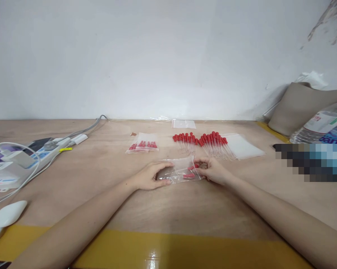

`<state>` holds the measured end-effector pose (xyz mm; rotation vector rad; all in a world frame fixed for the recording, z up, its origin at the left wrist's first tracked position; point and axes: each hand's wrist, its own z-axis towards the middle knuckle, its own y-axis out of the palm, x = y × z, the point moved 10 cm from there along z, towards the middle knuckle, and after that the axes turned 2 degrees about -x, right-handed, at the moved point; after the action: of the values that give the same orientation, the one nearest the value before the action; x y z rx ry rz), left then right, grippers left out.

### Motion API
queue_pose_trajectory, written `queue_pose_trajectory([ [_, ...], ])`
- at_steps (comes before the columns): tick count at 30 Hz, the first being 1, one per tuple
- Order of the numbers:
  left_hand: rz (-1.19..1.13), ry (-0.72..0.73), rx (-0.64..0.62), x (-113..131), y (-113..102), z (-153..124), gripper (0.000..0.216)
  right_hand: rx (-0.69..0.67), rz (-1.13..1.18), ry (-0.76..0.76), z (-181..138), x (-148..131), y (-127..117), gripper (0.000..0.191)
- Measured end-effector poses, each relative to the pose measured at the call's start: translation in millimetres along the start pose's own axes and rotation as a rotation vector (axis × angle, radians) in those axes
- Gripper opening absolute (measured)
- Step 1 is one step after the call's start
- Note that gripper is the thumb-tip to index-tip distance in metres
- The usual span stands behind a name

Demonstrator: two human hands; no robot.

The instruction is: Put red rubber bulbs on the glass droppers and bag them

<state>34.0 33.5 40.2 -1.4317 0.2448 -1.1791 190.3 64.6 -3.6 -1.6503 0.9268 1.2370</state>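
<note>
A transparent zip bag [176,172] lies on the table between my hands, with red-bulbed droppers [189,175] inside it. My left hand [153,175] grips the bag's left end between thumb and fingers. At the bag's mouth, the fingers of my right hand [211,170] are closed by the edge and a red bulb; whether they pinch the plastic or a dropper is hard to see. Beyond the bag lie two fanned piles of glass droppers with red bulbs, a left pile [185,139] and a right pile [213,139].
Filled bags [143,144] overlap at the back left of the piles. Flat translucent bags [248,145] lie at the right, and another flat bag [183,124] by the wall. A power strip [46,153] with cables and a white spoon-shaped object [8,215] sit left; a plastic bottle [315,125] right.
</note>
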Motion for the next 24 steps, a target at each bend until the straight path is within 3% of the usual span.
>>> queue_pose_trajectory([
  [4, 0.012, 0.005, -0.003, -1.0, 0.4, 0.3, 0.056, 0.055, -0.031, -0.026, 1.0, -1.6, -2.5, 0.030],
  [11, -0.002, 0.053, 0.013, 1.5, -0.2, 0.8, 0.052, -0.181, -0.161, -0.106, -1.1, -3.7, 12.1, 0.032],
  [14, 0.003, 0.048, -0.017, 2.2, 1.7, 0.5, 0.048, -0.180, -0.224, -0.108, -0.6, -8.2, 5.2, 0.029],
  [16, 0.010, 0.030, -0.042, 1.2, 3.3, 0.3, 0.045, -0.018, -0.288, -0.147, 3.8, -18.4, -22.9, 0.026],
  [19, 0.014, 0.030, -0.056, 1.2, 4.0, 0.5, 0.042, 0.455, -0.464, -0.201, 4.3, -36.6, -100.1, 0.020],
  [21, 0.017, 0.039, -0.054, 1.3, 4.0, 0.6, 0.042, 0.730, -0.669, -0.118, 2.6, -38.7, -149.2, 0.021],
  [24, 0.018, 0.041, -0.053, 0.4, 4.5, 0.6, 0.042, 0.803, -0.829, 0.153, 16.4, -15.9, -196.5, 0.039],
])
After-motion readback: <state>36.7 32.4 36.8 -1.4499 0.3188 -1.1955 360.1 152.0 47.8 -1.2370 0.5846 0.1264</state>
